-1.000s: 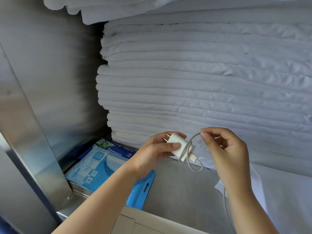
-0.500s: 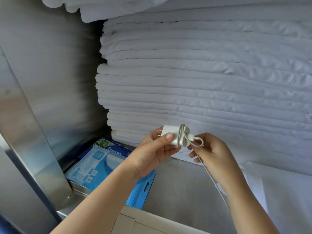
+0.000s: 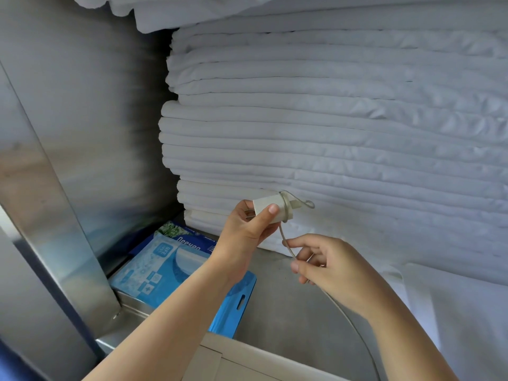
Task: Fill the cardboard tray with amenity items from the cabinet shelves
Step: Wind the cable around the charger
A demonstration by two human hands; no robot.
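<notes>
One white charger, one cable, two hands. The left grip holds the charger's blocky plastic body, thumb laid across its near face and fingers behind, the metal prongs pointing back into the palm. The thin, round cable is wound about the end of the body away from that palm, with a small loop poking out beyond it. The right grip, below and outward of the left one, pinches the cable between thumb and forefinger. From there the cord runs down past the wrist and out of view.

Half a second ago the right grip sat up against the charger's end. It has since dropped away, and the slack loop that hung under the charger a second ago is now drawn tight round the body.

Behind both grips rises one tall stack of folded linen, soft, white and creased. Under the left forearm lie what seem to be two flat blue packets, glossy, the lower one slotted for hanging. They rest on a dull grey metal shelf. Nearest the body, beneath both wrists, shows the cardboard tray, only its matt beige edge in view.
</notes>
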